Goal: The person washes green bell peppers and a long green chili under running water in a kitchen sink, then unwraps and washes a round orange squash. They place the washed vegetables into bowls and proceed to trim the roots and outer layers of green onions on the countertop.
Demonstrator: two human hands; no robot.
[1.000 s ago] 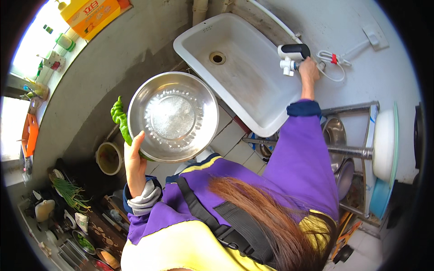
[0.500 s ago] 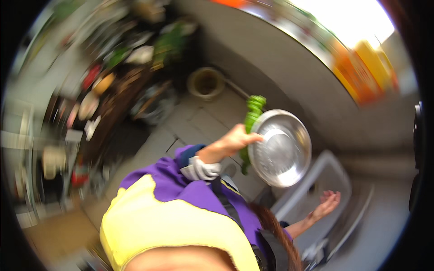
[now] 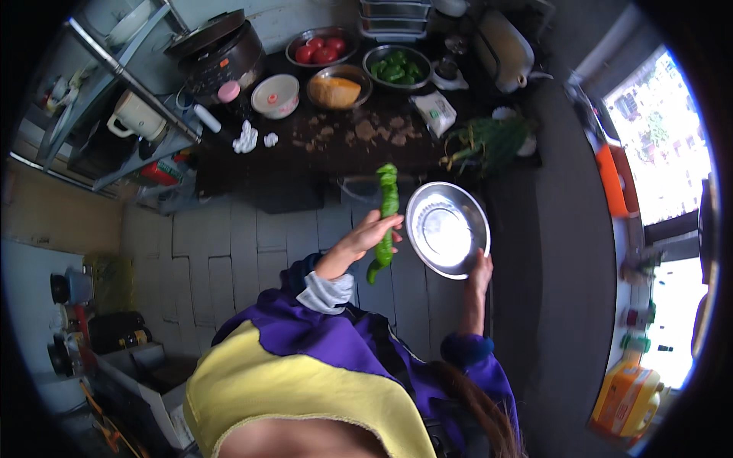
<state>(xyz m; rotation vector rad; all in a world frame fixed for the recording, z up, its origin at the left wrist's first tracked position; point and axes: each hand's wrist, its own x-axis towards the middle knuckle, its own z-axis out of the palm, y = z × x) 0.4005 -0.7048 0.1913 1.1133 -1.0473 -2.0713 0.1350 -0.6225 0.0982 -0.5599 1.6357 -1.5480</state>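
Within the left hand (image 3: 362, 236) lies a long green pepper (image 3: 389, 201).

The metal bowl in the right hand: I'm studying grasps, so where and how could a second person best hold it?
Probably pinching the far rim of the metal bowl, coming from the table side. Its open top faces the camera, leaving that round edge exposed; the right hand holds the near-right rim, and the left hand with the long green pepper crowds the left side.
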